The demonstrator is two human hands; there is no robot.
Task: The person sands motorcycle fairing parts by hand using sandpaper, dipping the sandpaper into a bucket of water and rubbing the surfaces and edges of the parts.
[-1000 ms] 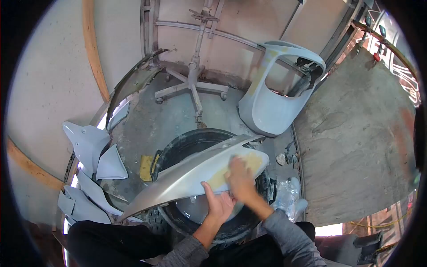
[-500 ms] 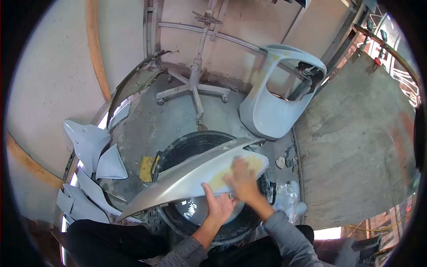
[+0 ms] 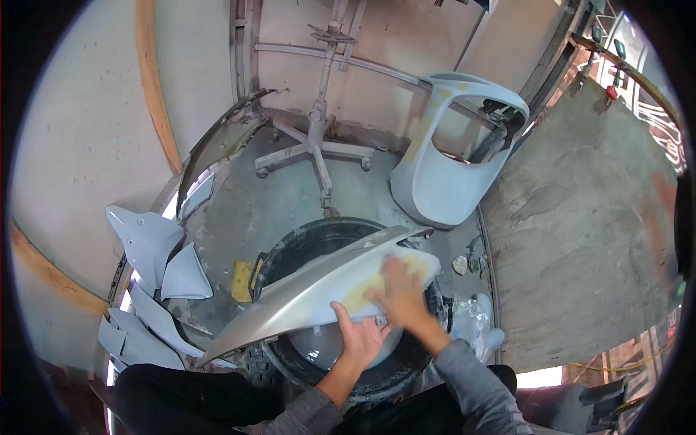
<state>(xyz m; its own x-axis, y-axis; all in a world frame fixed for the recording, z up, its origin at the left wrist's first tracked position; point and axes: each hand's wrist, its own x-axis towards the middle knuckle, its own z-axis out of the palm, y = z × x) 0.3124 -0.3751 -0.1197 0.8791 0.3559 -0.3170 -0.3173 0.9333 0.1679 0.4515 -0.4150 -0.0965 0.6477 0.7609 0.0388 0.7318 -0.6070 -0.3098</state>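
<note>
A long silver-white curved panel (image 3: 290, 297) lies slanted across a round black tub (image 3: 290, 250), its narrow end pointing down to the left. Yellowish patches mark its wider right end. My left hand (image 3: 359, 335) grips the panel's lower edge, thumb on the face and fingers underneath. My right hand (image 3: 402, 293) rests over the yellow area, blurred by motion; whether something is under its fingers cannot be made out. Cloudy water (image 3: 315, 348) shows in the tub below the panel.
Several white panels (image 3: 148, 235) lie at the left by the wall. A yellow sponge (image 3: 241, 281) sits beside the tub. Behind are a wheeled stand (image 3: 316, 138) and a large pale shell (image 3: 435, 190). Clear plastic (image 3: 471, 319) lies right of the tub, near a grey board (image 3: 580, 239).
My right hand has shifted slightly over the yellow patch. My left hand keeps its hold on the panel. The whole view has moved a little.
</note>
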